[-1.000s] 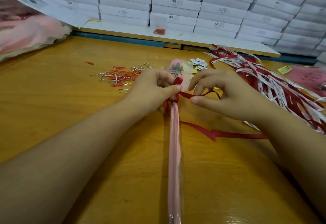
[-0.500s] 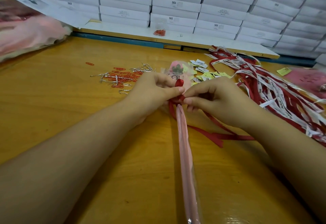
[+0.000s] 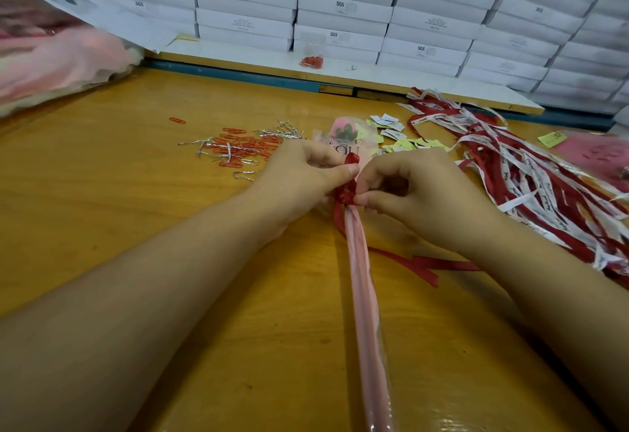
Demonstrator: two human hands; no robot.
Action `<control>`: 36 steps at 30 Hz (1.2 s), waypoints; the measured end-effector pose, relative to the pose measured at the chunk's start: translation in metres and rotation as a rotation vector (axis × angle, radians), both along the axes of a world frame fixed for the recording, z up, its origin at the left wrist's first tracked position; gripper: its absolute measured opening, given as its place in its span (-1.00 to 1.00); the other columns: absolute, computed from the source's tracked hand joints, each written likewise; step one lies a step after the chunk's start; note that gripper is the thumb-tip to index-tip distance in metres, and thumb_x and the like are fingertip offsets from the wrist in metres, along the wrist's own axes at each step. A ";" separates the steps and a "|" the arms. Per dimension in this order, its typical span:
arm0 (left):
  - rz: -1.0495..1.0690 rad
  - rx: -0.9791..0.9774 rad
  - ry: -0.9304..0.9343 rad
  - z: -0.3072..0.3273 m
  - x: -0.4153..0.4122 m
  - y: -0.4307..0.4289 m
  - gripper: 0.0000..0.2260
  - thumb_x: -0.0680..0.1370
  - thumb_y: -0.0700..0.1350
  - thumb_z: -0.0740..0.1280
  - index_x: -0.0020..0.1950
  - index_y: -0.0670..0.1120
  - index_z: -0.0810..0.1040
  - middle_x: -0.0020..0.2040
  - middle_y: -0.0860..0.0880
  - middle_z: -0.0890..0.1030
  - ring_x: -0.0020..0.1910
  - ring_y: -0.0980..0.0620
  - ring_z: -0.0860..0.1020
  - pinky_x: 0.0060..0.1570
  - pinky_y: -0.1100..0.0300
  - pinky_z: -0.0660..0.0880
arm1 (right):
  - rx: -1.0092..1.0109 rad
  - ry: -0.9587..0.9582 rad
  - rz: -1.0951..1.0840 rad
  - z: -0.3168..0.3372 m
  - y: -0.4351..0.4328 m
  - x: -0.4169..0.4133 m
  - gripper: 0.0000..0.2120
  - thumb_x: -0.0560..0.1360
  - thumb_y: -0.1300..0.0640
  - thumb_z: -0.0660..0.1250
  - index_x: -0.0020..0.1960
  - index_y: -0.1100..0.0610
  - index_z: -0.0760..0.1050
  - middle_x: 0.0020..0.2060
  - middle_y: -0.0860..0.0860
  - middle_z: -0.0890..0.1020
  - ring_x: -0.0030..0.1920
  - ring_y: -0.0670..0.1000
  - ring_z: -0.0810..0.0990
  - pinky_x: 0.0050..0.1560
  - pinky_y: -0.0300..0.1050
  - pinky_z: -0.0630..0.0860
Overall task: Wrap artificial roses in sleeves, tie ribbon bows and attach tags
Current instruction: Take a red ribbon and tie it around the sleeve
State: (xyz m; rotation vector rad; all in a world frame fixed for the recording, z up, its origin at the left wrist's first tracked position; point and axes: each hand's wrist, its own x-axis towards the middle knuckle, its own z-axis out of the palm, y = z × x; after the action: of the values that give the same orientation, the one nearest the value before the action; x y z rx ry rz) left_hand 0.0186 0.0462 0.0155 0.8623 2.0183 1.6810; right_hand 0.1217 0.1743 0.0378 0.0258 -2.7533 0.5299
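A sleeved artificial rose point(image 3: 362, 281) lies on the wooden table point(image 3: 136, 213), its pink wrapped stem running toward me and its head point(image 3: 347, 135) pointing away, partly hidden behind my fingers. A red ribbon point(image 3: 347, 189) is wound around the sleeve's neck, with a loop standing up and a loose tail point(image 3: 422, 263) trailing right across the table. My left hand point(image 3: 299, 179) pinches the ribbon at the neck with thumb and fingers. My right hand point(image 3: 418, 193) pinches the same ribbon from the right, fingertips almost touching the left thumb.
Red paper clips and silver twist ties point(image 3: 238, 147) lie left of the rose. Small white and yellow tags point(image 3: 401, 138) sit behind my right hand. A heap of red and white ribbons point(image 3: 537, 186) fills the right side. White boxes point(image 3: 340, 9) stack along the back; pink sleeves point(image 3: 58, 60) pile far left.
My right hand has moved left to meet my left hand at the sleeve's neck, drawing the ribbon in tighter. The stem's near end has swung to the right.
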 end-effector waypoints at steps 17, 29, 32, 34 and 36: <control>0.038 -0.030 0.051 0.004 0.004 0.002 -0.91 0.47 -0.15 0.44 -0.16 -0.17 0.65 -0.34 -0.02 0.61 -0.45 0.22 0.51 -0.47 0.37 0.46 | -0.101 0.033 -0.230 -0.009 -0.015 -0.011 -0.64 0.39 0.26 0.43 0.08 0.01 0.40 -0.40 -0.10 0.61 -0.36 -0.19 0.58 -0.15 -0.10 0.59; -0.061 -0.120 0.102 0.008 0.001 -0.007 -0.79 0.48 -0.36 0.37 -0.05 -0.07 0.64 -0.15 -0.01 0.67 -0.41 0.26 0.56 -0.48 0.38 0.47 | -0.325 -0.043 -0.270 -0.012 -0.008 -0.013 -0.79 0.40 0.30 0.42 -0.32 0.09 0.48 -0.56 -0.05 0.59 -0.52 -0.11 0.59 -0.47 -0.34 0.48; -0.059 -0.152 0.140 0.008 0.000 -0.006 -0.78 0.43 -0.36 0.44 -0.08 -0.04 0.63 -0.18 0.03 0.67 -0.37 0.20 0.59 -0.41 0.27 0.58 | -0.381 -0.045 -0.251 -0.013 -0.006 -0.013 -0.81 0.40 0.34 0.41 -0.29 0.12 0.49 -0.60 -0.09 0.56 -0.55 -0.12 0.58 -0.48 -0.35 0.49; -0.055 -0.152 0.139 0.007 0.000 -0.005 -0.79 0.43 -0.35 0.44 -0.11 -0.04 0.62 -0.22 0.03 0.66 -0.36 0.14 0.60 -0.35 0.23 0.60 | -0.384 -0.037 -0.243 -0.015 -0.005 -0.014 -0.82 0.39 0.35 0.41 -0.29 0.13 0.49 -0.61 -0.10 0.55 -0.55 -0.11 0.58 -0.45 -0.31 0.53; -0.054 -0.130 0.105 0.005 0.000 -0.004 -0.81 0.47 -0.36 0.39 -0.11 -0.06 0.62 -0.27 0.01 0.64 -0.41 0.14 0.56 -0.33 0.25 0.58 | -0.394 -0.017 -0.243 -0.016 -0.004 -0.015 -0.82 0.39 0.33 0.41 -0.29 0.12 0.49 -0.60 -0.09 0.56 -0.54 -0.10 0.59 -0.44 -0.30 0.53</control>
State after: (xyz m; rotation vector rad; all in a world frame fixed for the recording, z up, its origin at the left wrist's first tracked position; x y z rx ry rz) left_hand 0.0181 0.0419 0.0207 0.9680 2.1268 1.4862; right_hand 0.1071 0.1703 0.0220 -0.4018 -2.5671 0.9893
